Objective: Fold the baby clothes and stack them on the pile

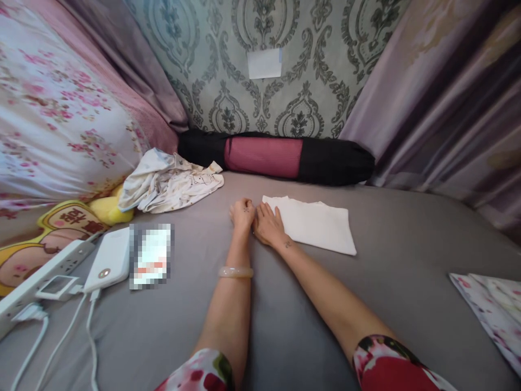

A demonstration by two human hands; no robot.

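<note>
A folded white cloth lies flat on the grey bedsheet. My right hand rests at its left edge, fingers stretched flat on the sheet and touching the cloth's corner. Right beside it, my left hand is curled with knuckles up, pressed on the sheet just left of the cloth; what it holds, if anything, is hidden. A pale bangle sits on my left wrist.
A crumpled printed garment lies to the left. A black and maroon rolled bag runs along the wall. A white power bank, power strip and cables sit at left. Floral fabric lies at right; a floral pillow at far left.
</note>
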